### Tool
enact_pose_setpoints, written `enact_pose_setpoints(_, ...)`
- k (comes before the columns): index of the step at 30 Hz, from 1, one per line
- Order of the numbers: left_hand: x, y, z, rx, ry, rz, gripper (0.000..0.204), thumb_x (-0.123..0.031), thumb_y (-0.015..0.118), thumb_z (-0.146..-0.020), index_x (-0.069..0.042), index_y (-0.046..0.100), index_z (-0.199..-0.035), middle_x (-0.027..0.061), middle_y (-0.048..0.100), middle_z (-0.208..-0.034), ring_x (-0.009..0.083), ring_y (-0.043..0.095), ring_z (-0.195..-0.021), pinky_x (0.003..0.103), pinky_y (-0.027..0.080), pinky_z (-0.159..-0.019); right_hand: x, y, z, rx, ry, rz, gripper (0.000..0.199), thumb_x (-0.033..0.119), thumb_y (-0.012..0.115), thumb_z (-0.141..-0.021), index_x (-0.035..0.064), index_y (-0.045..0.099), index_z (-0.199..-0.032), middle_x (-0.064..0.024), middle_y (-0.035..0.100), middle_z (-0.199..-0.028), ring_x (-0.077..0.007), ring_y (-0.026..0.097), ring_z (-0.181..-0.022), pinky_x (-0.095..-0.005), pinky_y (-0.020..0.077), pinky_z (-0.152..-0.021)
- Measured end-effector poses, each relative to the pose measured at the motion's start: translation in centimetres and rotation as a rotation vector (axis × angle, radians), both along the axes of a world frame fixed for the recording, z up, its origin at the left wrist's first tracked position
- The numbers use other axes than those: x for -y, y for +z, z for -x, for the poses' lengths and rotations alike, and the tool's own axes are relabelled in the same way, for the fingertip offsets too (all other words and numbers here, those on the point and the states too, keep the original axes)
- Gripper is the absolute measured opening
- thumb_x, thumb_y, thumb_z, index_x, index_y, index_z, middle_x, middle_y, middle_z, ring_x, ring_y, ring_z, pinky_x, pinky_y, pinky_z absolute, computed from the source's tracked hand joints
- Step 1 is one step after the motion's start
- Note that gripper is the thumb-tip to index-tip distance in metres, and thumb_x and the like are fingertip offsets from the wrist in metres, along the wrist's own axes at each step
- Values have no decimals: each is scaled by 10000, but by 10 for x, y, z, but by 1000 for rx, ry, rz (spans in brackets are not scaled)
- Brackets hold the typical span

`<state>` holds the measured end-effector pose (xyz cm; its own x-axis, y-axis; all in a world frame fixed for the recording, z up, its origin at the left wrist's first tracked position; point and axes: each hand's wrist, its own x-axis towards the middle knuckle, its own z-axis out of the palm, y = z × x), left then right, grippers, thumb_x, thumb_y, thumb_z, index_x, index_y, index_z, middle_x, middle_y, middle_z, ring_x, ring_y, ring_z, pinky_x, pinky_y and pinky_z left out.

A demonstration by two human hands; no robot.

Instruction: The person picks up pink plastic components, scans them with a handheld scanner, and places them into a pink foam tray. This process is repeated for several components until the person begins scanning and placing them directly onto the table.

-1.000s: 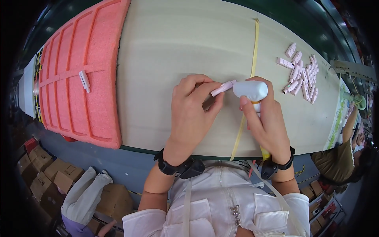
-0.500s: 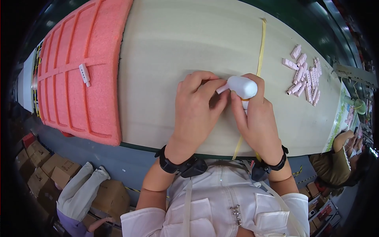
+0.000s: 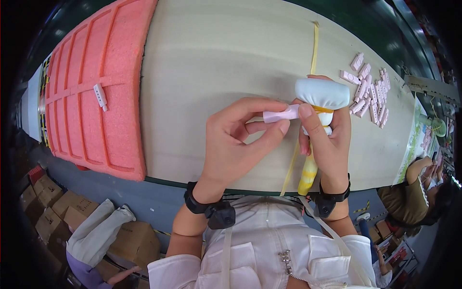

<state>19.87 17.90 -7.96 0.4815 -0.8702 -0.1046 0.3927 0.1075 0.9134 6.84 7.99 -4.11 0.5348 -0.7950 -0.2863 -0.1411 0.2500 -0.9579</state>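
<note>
Left hand (image 3: 236, 144) pinches a pink clip (image 3: 281, 114) endwise, free end out, against the white pouch (image 3: 321, 94) clasped in the right hand (image 3: 327, 144) above the surface (image 3: 231, 62)

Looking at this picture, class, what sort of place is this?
Probably a factory assembly bench: a long worktable with a pile of identical pink pieces, a pink foam tray, and stacked cardboard boxes below.

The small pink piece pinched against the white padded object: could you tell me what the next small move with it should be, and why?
Probably press the small pink piece further in under the white padded object, at its yellow band. The left hand pinches the piece by its near end, its far end meets the right hand's thumb at the band, and the right hand grips the object steady.
</note>
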Motion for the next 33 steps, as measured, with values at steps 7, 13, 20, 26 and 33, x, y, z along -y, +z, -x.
enact_pose_setpoints(7,0,2,-3,52,5,-65,237,83,728,-906,55,719,-1141,130,742,-1106,142,705,-991,236,581,-811,-2,-9,2,31,16,48,519,127,741,-954,27,459,-1378,-52,640,-1013,-43,562,-657,-195,417,-478)
enact_pose_setpoints(13,1,6,0,48,-26,-77,256,76,736,-900,43,731,-1154,126,746,-1112,150,714,-989,258,597,-836,0,-16,2,33,-21,166,558,90,768,-919,33,460,-1381,-53,646,-1033,-47,588,-733,-196,443,-512)
enact_pose_setpoints(20,-8,17,-60,747,262,-308,221,-20,757,-882,-12,760,-1104,113,757,-1068,164,722,-923,293,578,-800,5,-11,1,-38,20,26,487,100,723,-949,49,481,-1368,-45,665,-1007,-40,556,-656,-187,425,-515)
enact_pose_setpoints(26,-62,15,-191,1388,666,-859,223,-139,720,-927,1,752,-1099,202,743,-1030,293,719,-958,383,552,-878,29,-32,11,-163,46,279,406,124,651,-995,57,481,-1357,-57,675,-1003,-77,594,-704,-231,458,-540)
enact_pose_setpoints(33,8,19,-117,1548,433,-484,302,-134,722,-905,-22,715,-1186,209,639,-1317,389,587,-1239,471,454,-1061,49,-32,39,-310,105,554,394,139,593,-1014,38,444,-1364,-88,656,-978,-202,642,-785,-354,518,-651)
